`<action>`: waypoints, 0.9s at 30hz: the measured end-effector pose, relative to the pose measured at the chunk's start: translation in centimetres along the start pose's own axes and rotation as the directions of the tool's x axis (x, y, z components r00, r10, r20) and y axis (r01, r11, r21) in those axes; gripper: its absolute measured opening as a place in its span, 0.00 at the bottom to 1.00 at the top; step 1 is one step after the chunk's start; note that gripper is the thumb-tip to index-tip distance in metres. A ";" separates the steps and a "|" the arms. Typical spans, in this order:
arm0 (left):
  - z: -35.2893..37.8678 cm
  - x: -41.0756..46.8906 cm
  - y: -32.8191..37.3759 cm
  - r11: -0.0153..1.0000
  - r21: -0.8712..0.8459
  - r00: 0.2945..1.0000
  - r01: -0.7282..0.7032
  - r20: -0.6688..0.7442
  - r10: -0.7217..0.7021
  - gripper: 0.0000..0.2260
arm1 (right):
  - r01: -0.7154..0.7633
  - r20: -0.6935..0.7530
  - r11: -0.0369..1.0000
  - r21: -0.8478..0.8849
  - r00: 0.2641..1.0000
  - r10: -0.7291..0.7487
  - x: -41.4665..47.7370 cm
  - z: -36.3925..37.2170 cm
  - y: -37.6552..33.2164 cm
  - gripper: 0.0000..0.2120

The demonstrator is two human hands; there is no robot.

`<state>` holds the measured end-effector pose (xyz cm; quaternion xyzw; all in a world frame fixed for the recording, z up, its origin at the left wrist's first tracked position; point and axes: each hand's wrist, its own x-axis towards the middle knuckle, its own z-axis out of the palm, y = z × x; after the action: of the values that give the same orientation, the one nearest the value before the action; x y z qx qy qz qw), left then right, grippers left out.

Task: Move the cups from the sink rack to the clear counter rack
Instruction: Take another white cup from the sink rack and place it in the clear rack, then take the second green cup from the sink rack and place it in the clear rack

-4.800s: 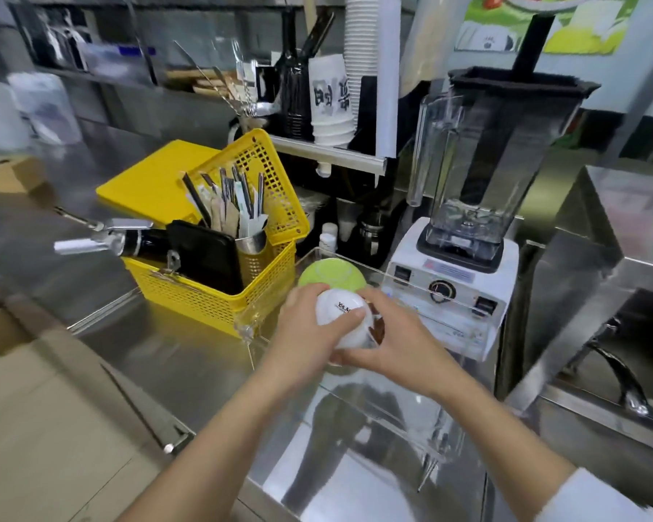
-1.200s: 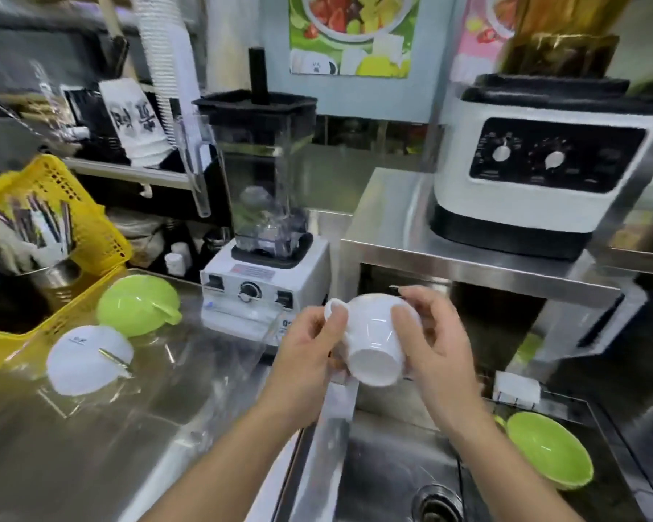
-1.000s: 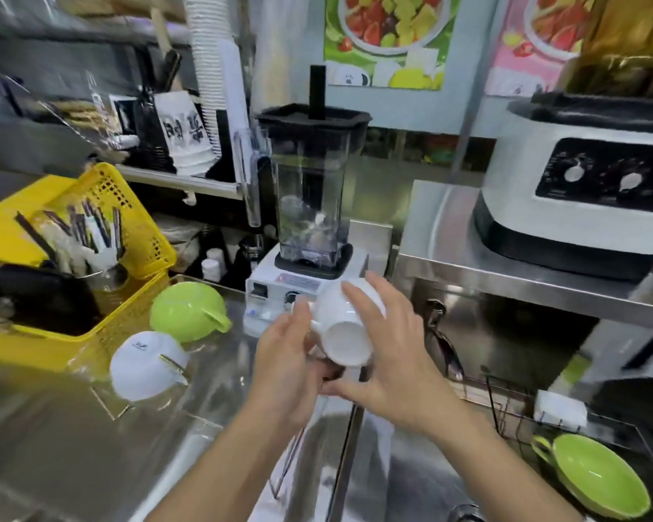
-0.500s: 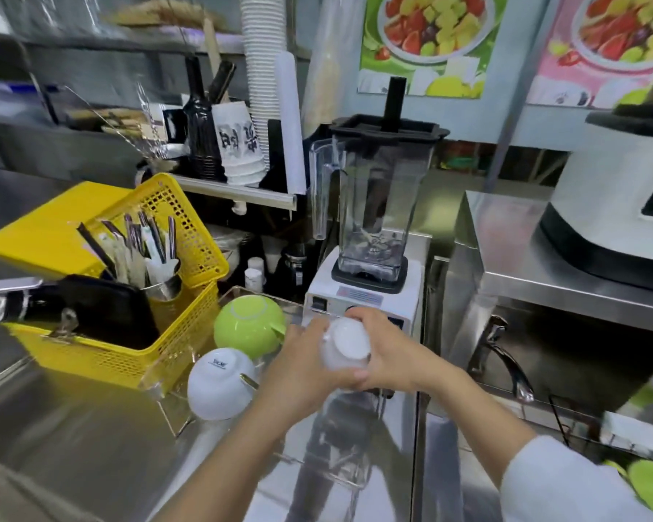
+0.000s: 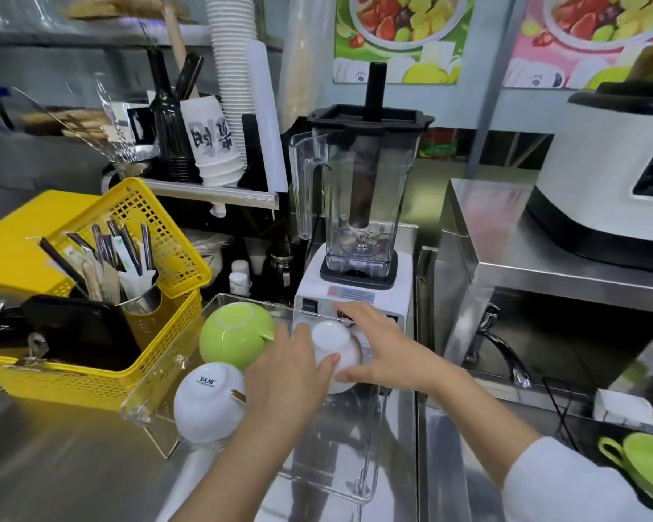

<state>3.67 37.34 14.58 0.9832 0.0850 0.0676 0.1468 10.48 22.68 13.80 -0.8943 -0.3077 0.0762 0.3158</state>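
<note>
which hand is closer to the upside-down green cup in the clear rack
Left. The left hand sits right beside the upside-down green ceramic cup, nearly touching its right edge. The right hand is farther right, across the white cup that both hands hold.

The scene is brightly and evenly lit from above. Soft glare is spread across the steel counter [image 5: 72, 469]. Straight lines are bowed by the wide-angle lens at the edges, where slight blur is seen.
</note>
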 end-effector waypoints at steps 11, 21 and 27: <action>2.3 -1.7 9.4 0.921 -0.035 0.916 -0.388 -0.124 0.381 0.20 | -0.090 -0.364 0.991 0.099 0.924 0.120 -9.1 -4.7 5.1 0.34; 11.5 -4.0 22.9 0.822 -0.133 0.807 -0.553 0.157 0.569 0.20 | -0.476 -0.424 0.879 -0.037 0.804 0.417 -21.8 -7.5 16.6 0.33; 18.7 -4.6 30.0 0.735 -0.184 0.679 -0.653 0.286 0.676 0.20 | -0.665 -0.376 0.733 -0.141 0.721 0.582 -29.4 -7.5 24.2 0.33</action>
<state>6.53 3.08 5.39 0.9377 -0.3060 -0.0487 0.1572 1.64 -13.58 3.18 -0.9796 0.0599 -0.0029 0.1918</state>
